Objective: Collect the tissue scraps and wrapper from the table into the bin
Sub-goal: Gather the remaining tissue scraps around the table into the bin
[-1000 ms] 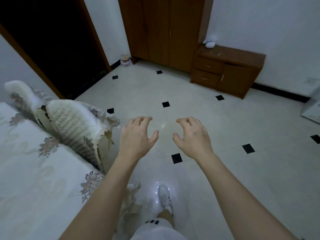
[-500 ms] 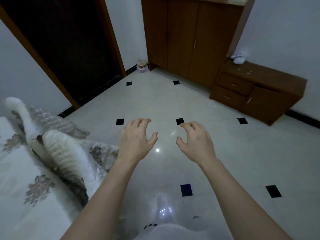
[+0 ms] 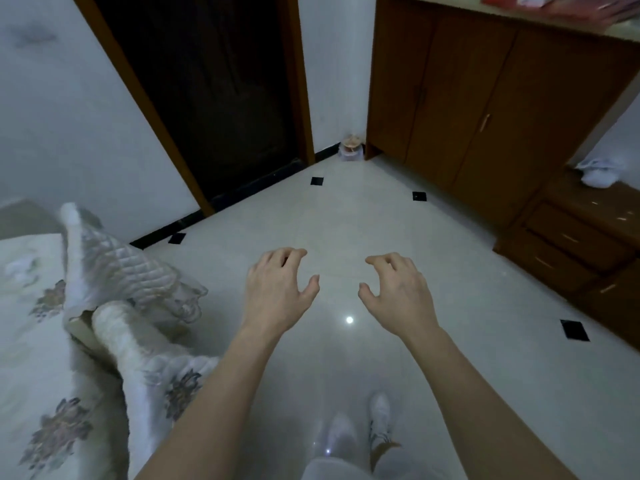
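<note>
A: What is held?
B: Nothing. The left grip (image 3: 277, 285) and right grip (image 3: 398, 292) are loosely curled, empty, above the floor (image 3: 346, 220).
A: The scraps?
B: A white wad (image 3: 597, 174), perhaps tissue, lies on the surface (image 3: 588, 206), well apart. Small scraps could be overlooked in dim light.

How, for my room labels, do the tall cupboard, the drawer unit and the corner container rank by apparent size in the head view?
1. tall cupboard
2. drawer unit, partly cut off by the frame
3. corner container, far off, so true size unsure
</note>
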